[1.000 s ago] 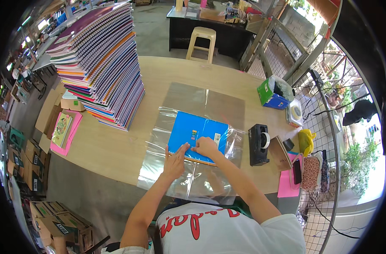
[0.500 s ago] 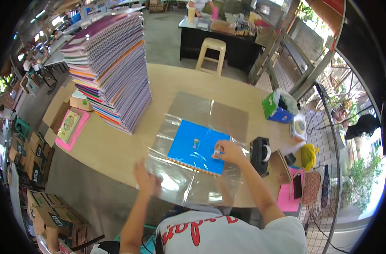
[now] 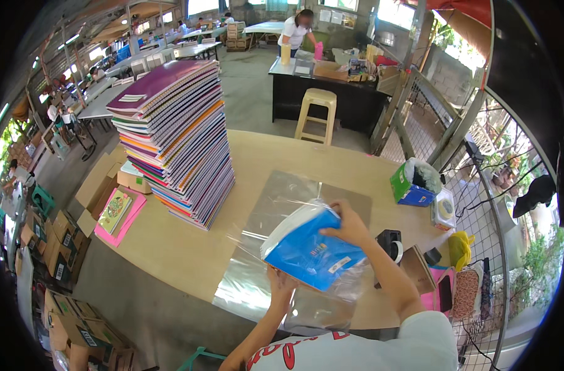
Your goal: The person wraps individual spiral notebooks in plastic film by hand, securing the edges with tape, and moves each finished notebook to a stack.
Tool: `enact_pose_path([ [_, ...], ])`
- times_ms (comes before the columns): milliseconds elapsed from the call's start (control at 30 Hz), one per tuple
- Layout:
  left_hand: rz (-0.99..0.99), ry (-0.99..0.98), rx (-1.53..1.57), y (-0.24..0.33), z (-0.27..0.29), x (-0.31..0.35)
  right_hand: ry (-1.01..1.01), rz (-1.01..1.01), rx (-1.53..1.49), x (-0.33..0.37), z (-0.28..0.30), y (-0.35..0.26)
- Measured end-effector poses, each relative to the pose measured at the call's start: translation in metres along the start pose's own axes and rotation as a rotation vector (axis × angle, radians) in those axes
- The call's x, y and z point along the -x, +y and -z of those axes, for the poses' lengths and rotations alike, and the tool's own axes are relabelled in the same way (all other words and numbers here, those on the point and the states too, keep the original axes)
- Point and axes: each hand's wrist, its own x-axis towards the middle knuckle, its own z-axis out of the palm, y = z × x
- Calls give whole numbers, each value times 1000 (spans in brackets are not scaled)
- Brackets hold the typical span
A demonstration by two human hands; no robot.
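A blue spiral notebook (image 3: 307, 250) is lifted and tilted above clear plastic sheets (image 3: 242, 300) on the table, with its white page edges facing up and left. Plastic film clings around its cover, and a small white label lies near its right corner. My right hand (image 3: 349, 226) grips the notebook's upper right edge, thumb on the cover. From below, my left hand (image 3: 282, 284) holds the lower left edge by the spine; some of its fingers are hidden beneath. A tall stack of spiral notebooks (image 3: 189, 161) stands to the left.
Right of the notebook is a black tape dispenser (image 3: 390, 241) beside a cardboard box (image 3: 418, 269). Farther back sit a green-blue box (image 3: 412, 182) and a white tub (image 3: 443, 210). A booklet (image 3: 115, 210) lies on pink paper at left. A stool (image 3: 317, 114) stands beyond the table (image 3: 263, 148).
The notebook, flat on the plastic before, is now raised and tilted. My left hand has moved right to its spine, and my right hand has shifted to its upper edge. The view has tilted up.
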Motion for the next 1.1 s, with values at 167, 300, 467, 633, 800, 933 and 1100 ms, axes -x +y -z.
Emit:
enact_pose_path([
  [167, -388, -239, -502, 57, -54, 20, 299, -47, -464, 121, 11, 53],
  [300, -361, -343, -612, 21, -26, -3, 420, -149, -728, 151, -60, 153],
  [467, -702, -47, -701, 27, -40, -1, 698, 222, -354, 159, -25, 46],
  [633, -813, 22, -753, 28, -44, 0, 396, 437, 535, 131, 40, -123],
  [800, -844, -85, -727, 41, -35, -9, 131, 771, 855, 120, 64, -121],
  [933, -803, -214, -904, 57, -35, -1, 348, 457, 367, 113, 86, -142],
  [1100, -1056, -460, -1193, 101, -33, -16, 333, 410, 615, 77, 97, -126],
])
